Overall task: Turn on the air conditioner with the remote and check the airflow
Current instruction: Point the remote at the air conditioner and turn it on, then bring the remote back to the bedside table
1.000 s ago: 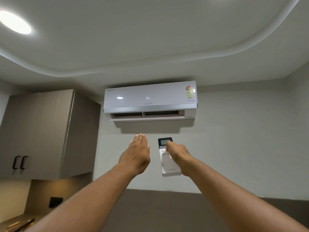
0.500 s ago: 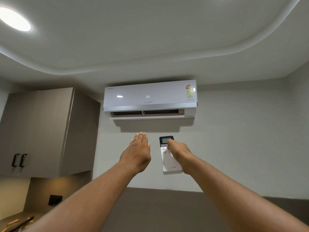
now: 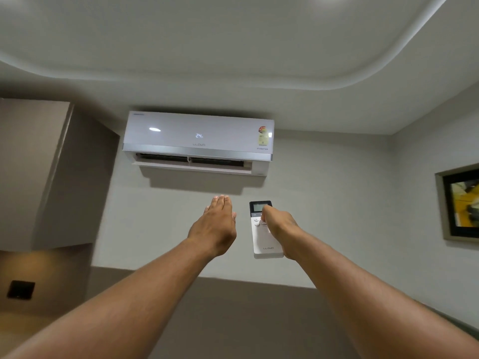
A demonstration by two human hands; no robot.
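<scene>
A white wall-mounted air conditioner [image 3: 198,137] hangs high on the wall, its display reading 24 and its bottom louver open. Below it my left hand [image 3: 215,226] is stretched out flat, fingers together, palm away from me, holding nothing. To its right my right hand [image 3: 278,228] grips a white remote [image 3: 261,239] with a dark screen at its top, pointed up at the unit, thumb over the buttons.
A tall beige cabinet [image 3: 39,174] stands against the wall at left, with a dark wall switch plate [image 3: 20,289] below it. A framed picture [image 3: 461,203] hangs on the right wall. A curved false ceiling [image 3: 233,60] runs overhead.
My view has swung to the right: the ceiling light left the frame and the framed picture came in. Both hands hold the same pose below the unit.
</scene>
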